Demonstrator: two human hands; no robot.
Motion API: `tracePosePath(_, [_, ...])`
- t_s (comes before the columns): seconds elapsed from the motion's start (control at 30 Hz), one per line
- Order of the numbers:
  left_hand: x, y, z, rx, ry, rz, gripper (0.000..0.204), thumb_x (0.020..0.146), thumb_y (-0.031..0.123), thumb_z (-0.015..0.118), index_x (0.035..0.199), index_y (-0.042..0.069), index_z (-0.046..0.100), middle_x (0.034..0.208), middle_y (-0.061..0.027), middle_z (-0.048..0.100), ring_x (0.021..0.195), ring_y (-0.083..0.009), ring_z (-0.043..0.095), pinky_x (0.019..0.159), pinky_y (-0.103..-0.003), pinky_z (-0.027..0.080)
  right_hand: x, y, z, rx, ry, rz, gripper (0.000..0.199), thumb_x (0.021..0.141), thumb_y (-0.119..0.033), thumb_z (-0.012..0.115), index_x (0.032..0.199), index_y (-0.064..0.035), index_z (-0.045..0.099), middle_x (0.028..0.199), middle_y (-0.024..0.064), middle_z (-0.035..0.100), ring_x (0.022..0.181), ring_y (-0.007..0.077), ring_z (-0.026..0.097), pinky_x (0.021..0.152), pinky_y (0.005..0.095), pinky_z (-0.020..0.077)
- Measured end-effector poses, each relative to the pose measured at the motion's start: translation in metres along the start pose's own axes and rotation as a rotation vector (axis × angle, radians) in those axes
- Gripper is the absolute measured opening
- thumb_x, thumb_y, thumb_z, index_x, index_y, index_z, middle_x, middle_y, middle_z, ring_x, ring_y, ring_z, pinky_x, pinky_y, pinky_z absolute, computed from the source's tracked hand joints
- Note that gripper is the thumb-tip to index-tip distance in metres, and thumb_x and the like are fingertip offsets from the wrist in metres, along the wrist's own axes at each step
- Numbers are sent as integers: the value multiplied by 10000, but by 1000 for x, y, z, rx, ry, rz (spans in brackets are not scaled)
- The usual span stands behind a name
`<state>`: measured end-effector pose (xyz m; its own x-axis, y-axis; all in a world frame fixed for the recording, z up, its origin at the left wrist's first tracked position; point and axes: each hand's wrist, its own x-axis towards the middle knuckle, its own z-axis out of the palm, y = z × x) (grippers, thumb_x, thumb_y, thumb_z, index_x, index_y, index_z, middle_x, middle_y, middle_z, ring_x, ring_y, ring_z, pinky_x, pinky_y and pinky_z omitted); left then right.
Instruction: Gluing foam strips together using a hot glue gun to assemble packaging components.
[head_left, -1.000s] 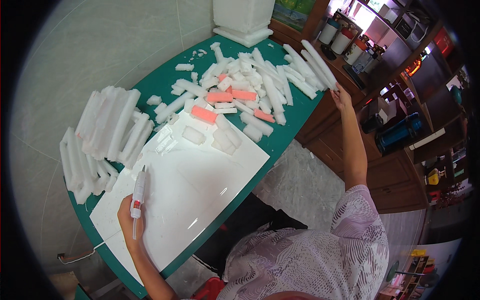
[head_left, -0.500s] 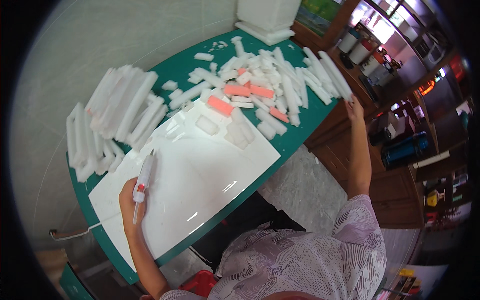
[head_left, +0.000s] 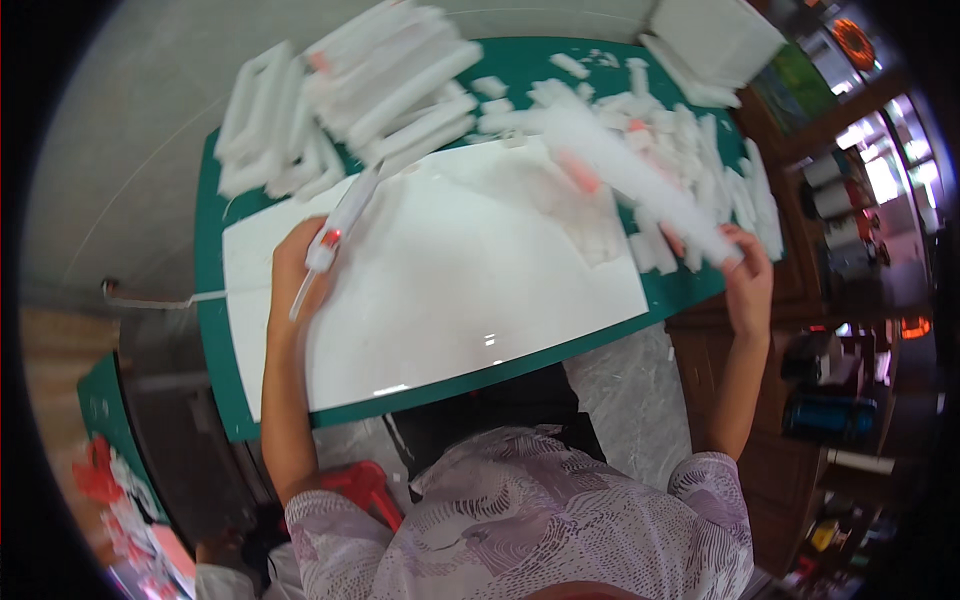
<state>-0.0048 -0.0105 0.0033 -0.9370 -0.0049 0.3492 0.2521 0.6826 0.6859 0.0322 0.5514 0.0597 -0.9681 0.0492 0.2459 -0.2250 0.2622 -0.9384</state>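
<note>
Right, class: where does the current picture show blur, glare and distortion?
Head view: the long white strip in the right hand is blurred; head view: glare dots the white board near its front edge; head view: that board's edges curve and the picture's corners are black.

Readable text: none | white syringe (head_left: 347,214) in left hand (head_left: 298,256): red marking (head_left: 331,238), illegible | shelf bottles (head_left: 832,202) beyond right hand (head_left: 748,272): blurred
</note>
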Motion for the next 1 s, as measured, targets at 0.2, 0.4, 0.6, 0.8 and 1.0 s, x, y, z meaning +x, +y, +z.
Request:
tracePosePath(0.2, [4, -4, -9, 4, 114, -223, 176, 903, 81, 649, 1067, 19, 646, 923, -180, 672, 840, -309, 657, 795, -343, 503, -14, 3, 110, -57, -539, 46, 353, 769, 42, 746, 1095, -50, 647, 1263, 66, 569, 1169, 168, 557, 950, 296, 469])
tracePosePath(0.4, [1, -9, -5, 7, 121, -73, 219, 908, 82, 660, 1113, 9, 638, 914, -137, 673, 837, -191, 613, 797, -307, 480, -18, 0, 156, -263, -562, -108, 479, 785, -1, 743, 1241, -65, 614, 1317, 98, 562, 1187, 257, 572, 945, 344, 492])
tracePosePath(0.6, [2, -4, -9, 73, 84, -188, 242, 907, 89, 653, 1135, 9, 670, 1014, -159, 710, 910, -260, 680, 844, -325, 505, -16, 1, 158, -336, -589, -56, 617, 779, -59, 783, 1356, -73, 564, 1380, 95, 549, 1211, 234, 555, 978, 334, 470])
tracePosePath(0.8, [2, -4, -4, 62, 54, -197, 250, 925, 97, 652, 1160, 12, 663, 1040, -151, 710, 914, -244, 667, 856, -323, 497, -22, 5, 155, -376, -576, -86, 628, 775, -83, 794, 1360, -76, 567, 1342, 102, 587, 1177, 243, 568, 979, 337, 463])
tracePosePath(1.0, [1, -1, -6, 78, 38, -227, 243, 927, 96, 656, 1157, 20, 669, 1033, -153, 709, 905, -241, 669, 847, -325, 502, -21, 11, 163, -405, -617, -204, 573, 788, -66, 773, 1335, -94, 604, 1384, 112, 560, 1270, 294, 524, 1071, 378, 417])
